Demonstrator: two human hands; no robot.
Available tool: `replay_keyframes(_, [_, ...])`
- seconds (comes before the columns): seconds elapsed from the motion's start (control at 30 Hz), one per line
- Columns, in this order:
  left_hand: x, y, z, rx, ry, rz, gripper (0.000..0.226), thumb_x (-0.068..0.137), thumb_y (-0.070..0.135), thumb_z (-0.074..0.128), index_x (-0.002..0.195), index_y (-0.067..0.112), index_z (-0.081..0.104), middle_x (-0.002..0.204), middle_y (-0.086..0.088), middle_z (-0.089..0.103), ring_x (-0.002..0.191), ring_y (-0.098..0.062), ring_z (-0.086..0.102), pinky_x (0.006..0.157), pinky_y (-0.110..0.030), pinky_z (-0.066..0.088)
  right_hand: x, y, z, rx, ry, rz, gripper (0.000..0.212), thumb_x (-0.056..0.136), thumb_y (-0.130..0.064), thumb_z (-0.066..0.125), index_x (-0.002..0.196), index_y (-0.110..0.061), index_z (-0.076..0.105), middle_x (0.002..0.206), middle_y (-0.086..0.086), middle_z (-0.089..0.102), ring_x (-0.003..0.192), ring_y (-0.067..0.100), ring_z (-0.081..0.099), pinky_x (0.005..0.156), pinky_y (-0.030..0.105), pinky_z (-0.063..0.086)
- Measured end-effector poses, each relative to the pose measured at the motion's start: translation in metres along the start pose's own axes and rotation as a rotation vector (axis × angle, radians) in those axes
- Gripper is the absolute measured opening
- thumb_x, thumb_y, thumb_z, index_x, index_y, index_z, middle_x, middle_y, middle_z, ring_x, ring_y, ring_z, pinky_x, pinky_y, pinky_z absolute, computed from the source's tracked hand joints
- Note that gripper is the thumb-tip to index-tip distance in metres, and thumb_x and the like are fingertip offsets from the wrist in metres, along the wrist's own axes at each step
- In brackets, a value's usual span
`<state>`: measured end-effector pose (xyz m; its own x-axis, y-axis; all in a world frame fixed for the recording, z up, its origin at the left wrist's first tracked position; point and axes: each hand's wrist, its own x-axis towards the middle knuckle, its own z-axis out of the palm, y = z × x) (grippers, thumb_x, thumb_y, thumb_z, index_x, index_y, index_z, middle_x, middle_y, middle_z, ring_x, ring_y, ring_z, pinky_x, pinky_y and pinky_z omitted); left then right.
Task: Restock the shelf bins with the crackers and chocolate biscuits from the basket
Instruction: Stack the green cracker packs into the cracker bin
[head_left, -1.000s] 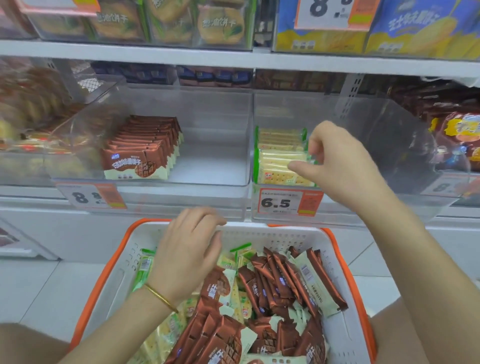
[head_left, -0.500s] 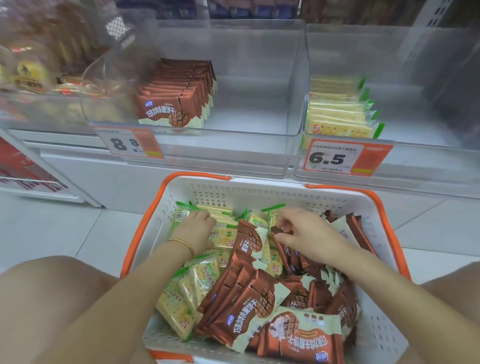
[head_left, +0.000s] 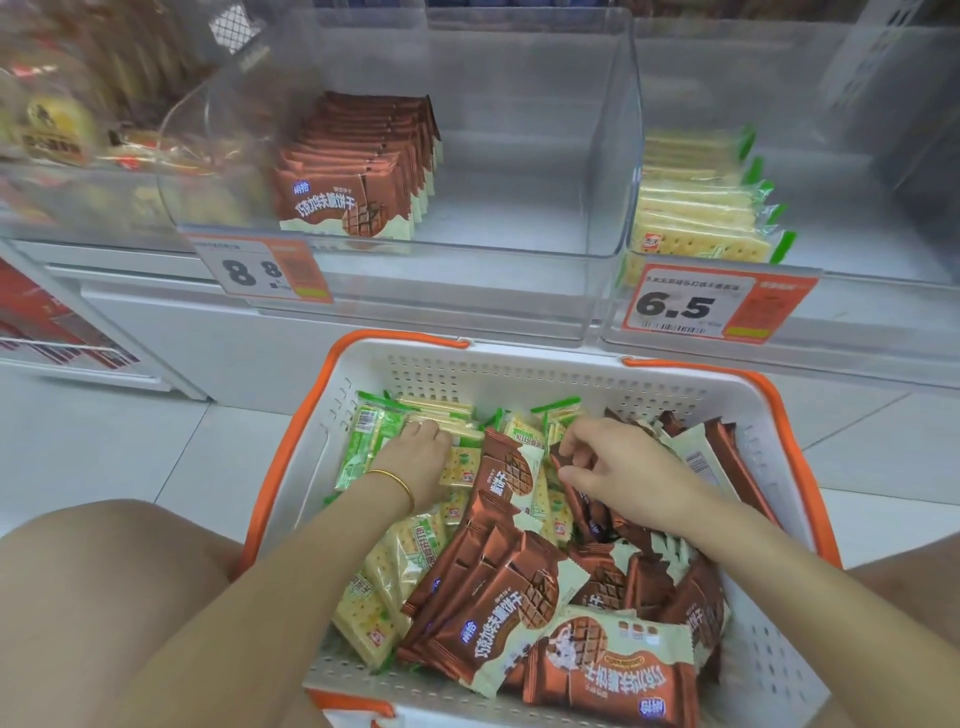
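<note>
Right hand (head_left: 618, 465) is withdrawn from the cracker bin (head_left: 883, 260), where it was a second ago, and is now lowered into the basket (head_left: 571, 364). Thumb and forefinger are pinched on the dark edge of a chocolate biscuit pack (head_left: 563, 460); the other fingers are loosely bent. Left hand (head_left: 415, 457) is pushed deeper, onto the cracker packs (head_left: 436, 415) at the basket's far-left corner. Its fingers are curled down over them with the tips hidden, so a closed grip cannot be confirmed. Nothing is lifted yet.

Shelved crackers (head_left: 696, 208) are stacked at the left of their bin. Shelved biscuits (head_left: 358, 171) stand in a row at the left of the chocolate bin (head_left: 613, 156). Both bins are mostly unfilled, and the basket is still heaped. One drop-off is judged finished and a new pick begun, with much restocking left.
</note>
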<state>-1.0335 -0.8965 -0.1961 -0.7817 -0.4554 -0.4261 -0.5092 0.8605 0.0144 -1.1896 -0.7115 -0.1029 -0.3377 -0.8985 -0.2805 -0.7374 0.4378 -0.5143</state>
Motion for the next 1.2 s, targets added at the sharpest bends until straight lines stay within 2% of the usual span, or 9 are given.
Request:
replay_keyframes(0.17, [0.004,0.001,0.001,0.052,-0.046,-0.003,0.069,0.083,0.044,0.066,0.136,0.011,0.038,0.129,-0.008,0.043,0.125,-0.027,0.033,0.102,-0.039,0.039,-0.001,0.003,0.001,-0.02,-0.033,0.017,0.013,0.091,-0.028,0.059,0.099,-0.018,0.056,0.091,-0.002,0.061,0.079,0.012,0.057,0.074,0.029,0.049])
replay_keyframes(0.33, [0.003,-0.003,-0.005,0.103,-0.012,-0.014,0.074,0.077,0.051,0.068,0.136,0.017,0.041,0.126,-0.006,0.043,0.122,-0.025,0.035,0.103,-0.036,0.038,0.0,0.006,0.003,-0.028,-0.045,0.038,0.01,0.092,-0.027,0.059,0.096,-0.02,0.054,0.091,-0.002,0.062,0.077,0.012,0.057,0.072,0.029,0.048])
replay_keyframes(0.47, [-0.005,0.004,-0.013,0.234,0.056,-0.039,0.062,0.078,0.053,0.064,0.125,0.016,0.046,0.121,-0.008,0.042,0.116,-0.027,0.041,0.099,-0.036,0.036,-0.001,0.006,0.003,-0.009,-0.05,0.046,0.01,0.092,-0.025,0.059,0.097,-0.017,0.056,0.092,-0.001,0.063,0.078,0.013,0.059,0.075,0.033,0.05])
replay_keyframes(0.6, [-0.015,0.011,-0.037,0.171,0.164,-0.148,0.06,0.079,0.054,0.06,0.119,0.013,0.044,0.12,-0.008,0.046,0.112,-0.026,0.049,0.091,-0.036,0.04,-0.002,0.004,0.002,-0.012,-0.032,0.052,0.011,0.092,-0.026,0.059,0.099,-0.017,0.057,0.092,-0.001,0.063,0.081,0.014,0.06,0.077,0.034,0.051])
replay_keyframes(0.77, [-0.042,0.024,-0.087,-0.223,0.314,-0.196,0.059,0.078,0.051,0.064,0.117,0.013,0.042,0.116,-0.006,0.051,0.108,-0.024,0.05,0.087,-0.037,0.047,-0.008,-0.012,-0.003,0.159,0.016,0.017,0.025,0.092,-0.032,0.059,0.112,-0.018,0.056,0.1,-0.005,0.06,0.091,0.01,0.058,0.077,0.017,0.046])
replay_keyframes(0.9, [-0.068,0.049,-0.125,-0.918,0.287,-0.094,0.056,0.074,0.044,0.074,0.115,0.021,0.044,0.102,0.007,0.058,0.094,-0.013,0.059,0.084,-0.038,0.052,-0.025,-0.034,-0.016,0.434,0.065,-0.036,0.055,0.087,-0.041,0.062,0.135,-0.025,0.04,0.122,-0.011,0.053,0.104,-0.001,0.056,0.08,0.01,0.045])
replay_keyframes(1.0, [-0.082,0.078,-0.146,-1.168,0.27,-0.008,0.058,0.07,0.05,0.075,0.113,0.025,0.046,0.103,0.006,0.06,0.095,-0.01,0.061,0.084,-0.038,0.053,-0.045,-0.048,-0.03,0.516,0.214,-0.113,0.051,0.081,-0.041,0.071,0.122,-0.031,0.044,0.112,-0.019,0.057,0.097,-0.005,0.057,0.081,0.014,0.047])
replay_keyframes(1.13, [-0.093,0.111,-0.184,-1.316,0.239,0.126,0.073,0.059,0.065,0.072,0.111,0.02,0.051,0.105,0.002,0.065,0.092,-0.011,0.066,0.074,-0.038,0.058,-0.065,-0.047,-0.076,0.494,0.477,-0.14,0.029,0.079,-0.024,0.074,0.093,-0.038,0.054,0.084,-0.02,0.063,0.078,-0.004,0.059,0.067,0.016,0.046])
replay_keyframes(1.2, [-0.095,0.12,-0.2,-1.282,0.29,0.176,0.064,0.069,0.064,0.069,0.11,0.018,0.051,0.103,0.0,0.063,0.087,-0.013,0.066,0.066,-0.036,0.057,-0.073,-0.039,-0.111,0.614,0.524,-0.137,0.023,0.078,-0.021,0.074,0.093,-0.032,0.06,0.087,-0.015,0.068,0.079,0.001,0.064,0.073,0.027,0.053])
